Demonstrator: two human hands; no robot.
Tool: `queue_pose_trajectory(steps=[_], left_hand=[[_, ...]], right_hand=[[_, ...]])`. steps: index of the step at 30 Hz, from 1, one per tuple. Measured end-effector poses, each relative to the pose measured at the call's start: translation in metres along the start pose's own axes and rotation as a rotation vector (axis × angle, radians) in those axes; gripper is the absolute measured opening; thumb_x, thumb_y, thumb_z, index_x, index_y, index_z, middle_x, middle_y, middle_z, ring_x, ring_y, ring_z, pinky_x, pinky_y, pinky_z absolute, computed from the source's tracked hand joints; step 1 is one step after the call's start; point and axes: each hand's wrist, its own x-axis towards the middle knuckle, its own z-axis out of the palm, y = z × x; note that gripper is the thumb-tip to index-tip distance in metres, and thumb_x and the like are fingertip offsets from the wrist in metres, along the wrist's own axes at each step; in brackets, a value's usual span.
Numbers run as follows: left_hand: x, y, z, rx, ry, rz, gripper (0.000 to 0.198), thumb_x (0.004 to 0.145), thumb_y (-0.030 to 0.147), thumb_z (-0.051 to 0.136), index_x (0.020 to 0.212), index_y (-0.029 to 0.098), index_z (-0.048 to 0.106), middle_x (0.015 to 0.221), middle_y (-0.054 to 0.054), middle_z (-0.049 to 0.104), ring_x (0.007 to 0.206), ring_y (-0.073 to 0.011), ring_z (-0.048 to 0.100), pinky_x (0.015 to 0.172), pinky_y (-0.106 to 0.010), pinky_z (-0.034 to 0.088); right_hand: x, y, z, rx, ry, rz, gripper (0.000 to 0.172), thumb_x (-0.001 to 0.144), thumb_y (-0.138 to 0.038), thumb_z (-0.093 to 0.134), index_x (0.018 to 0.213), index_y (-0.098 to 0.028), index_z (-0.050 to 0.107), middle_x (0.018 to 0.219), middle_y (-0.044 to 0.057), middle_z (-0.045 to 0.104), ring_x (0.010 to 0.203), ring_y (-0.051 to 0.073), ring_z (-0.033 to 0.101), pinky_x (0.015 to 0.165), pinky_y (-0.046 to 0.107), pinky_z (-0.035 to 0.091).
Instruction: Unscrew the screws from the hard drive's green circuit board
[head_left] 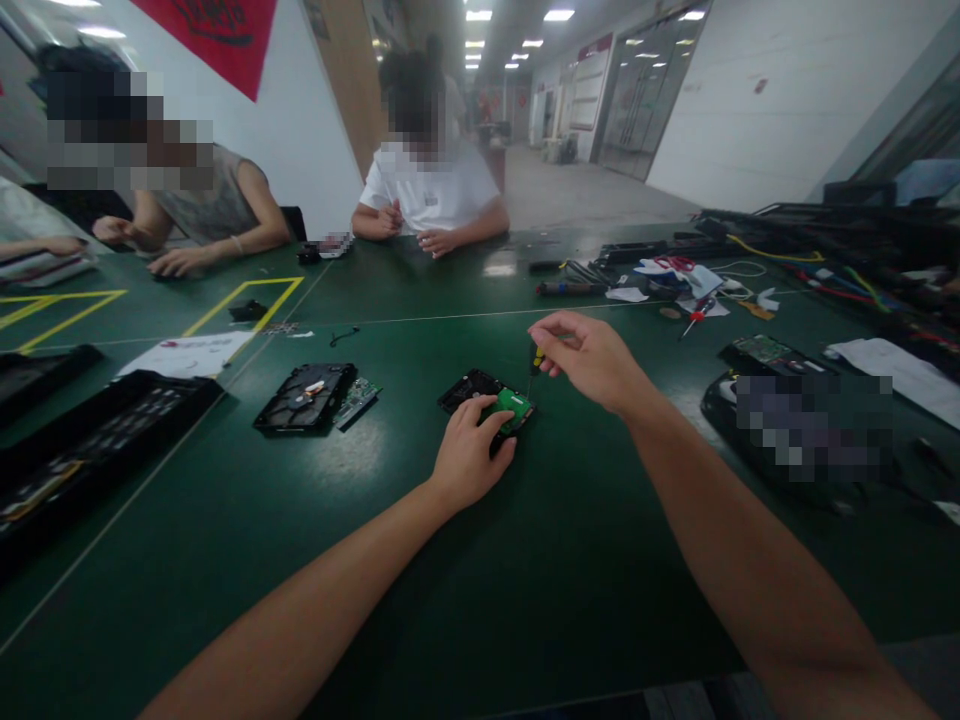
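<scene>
A small black casing with a green circuit board in it lies on the table in front of me. My left hand holds it in place, fingers spread over the casing and board, thumb at the near side; part of the casing is hidden under the hand. Pinched in the fingertips of my right hand is a screwdriver with a yellow and black handle. Its thin shaft points straight down, and the tip is at the board's right edge. Whether it sits in a screw is too small to tell.
Left of the casing lie another black casing and a loose circuit board. A long black housing is at far left. A red screwdriver, cables and black parts lie right. Two people sit across the green table.
</scene>
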Motion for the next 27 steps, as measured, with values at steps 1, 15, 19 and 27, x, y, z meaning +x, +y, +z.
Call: queue_pose_trajectory(steps=[1,15,19,27], left_hand=[[0.000,0.000,0.000,0.000,0.000,-0.001,0.039,0.096,0.029,0.068,0.134,0.023,0.067,0.146,-0.014,0.057,0.139,-0.0352,0.053,0.118,-0.059,0.046],[-0.001,0.000,0.001,-0.005,0.014,-0.008,0.039,0.095,0.028,0.069,0.134,0.023,0.068,0.146,-0.014,0.057,0.139,-0.0352,0.053,0.118,-0.059,0.046],[0.000,0.001,0.000,-0.004,0.010,-0.006,0.038,0.095,0.028,0.069,0.133,0.021,0.069,0.145,-0.015,0.057,0.139,-0.0351,0.053,0.118,-0.058,0.046],[-0.001,0.000,0.001,0.003,0.006,-0.007,0.039,0.096,0.029,0.069,0.134,0.023,0.068,0.146,-0.014,0.057,0.140,-0.0351,0.052,0.118,-0.060,0.046]], right_hand=[[0.000,-0.001,-0.001,-0.016,-0.001,0.002,0.025,0.098,-0.045,0.068,0.103,-0.022,0.074,0.086,0.004,0.075,0.067,0.017,0.068,0.062,0.031,0.056],[0.000,0.001,0.001,0.004,0.014,0.013,0.019,0.097,-0.037,0.069,0.107,-0.021,0.068,0.099,0.006,0.076,0.063,0.015,0.070,0.054,0.029,0.054],[0.001,0.002,0.002,-0.016,-0.006,-0.010,0.022,0.099,-0.041,0.065,0.108,-0.022,0.072,0.089,0.004,0.076,0.066,0.016,0.069,0.062,0.030,0.056],[0.000,0.004,-0.001,-0.112,0.016,-0.041,0.023,0.097,-0.041,0.067,0.106,-0.022,0.074,0.092,0.006,0.077,0.069,0.017,0.065,0.058,0.029,0.050]])
